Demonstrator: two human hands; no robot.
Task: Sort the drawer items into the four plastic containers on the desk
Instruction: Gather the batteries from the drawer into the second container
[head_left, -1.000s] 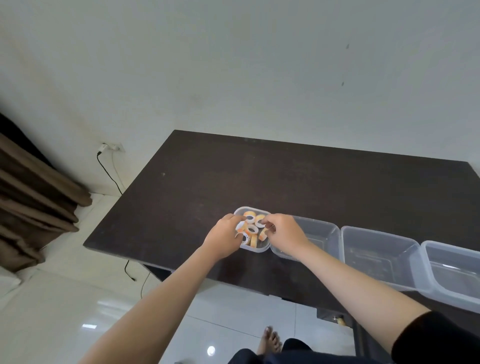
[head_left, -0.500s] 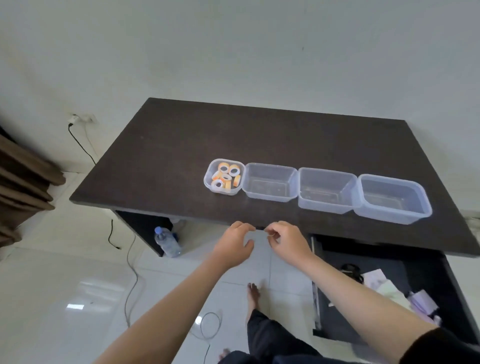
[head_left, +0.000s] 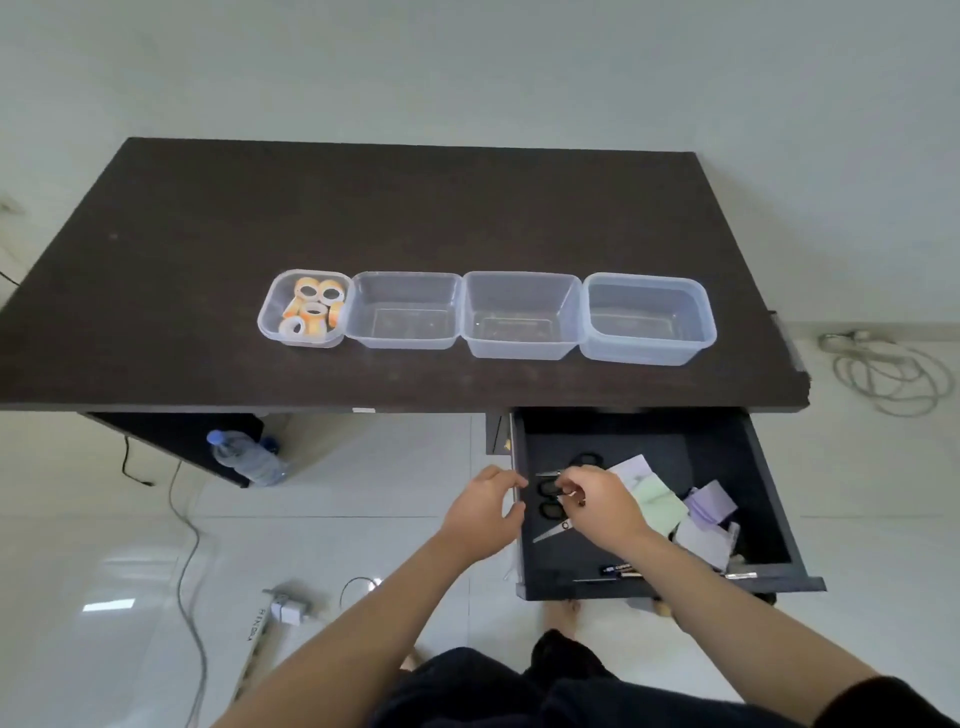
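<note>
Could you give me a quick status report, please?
Both hands over the open drawer; right hand at the scissors, grip unclear; left hand empty. Nothing blocking.

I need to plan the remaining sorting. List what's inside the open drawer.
In the drawer: black-handled scissors, pastel paper notes, and pens along the front. The right hand and forearm cover part of the middle, so anything beneath them can't be seen.
</note>
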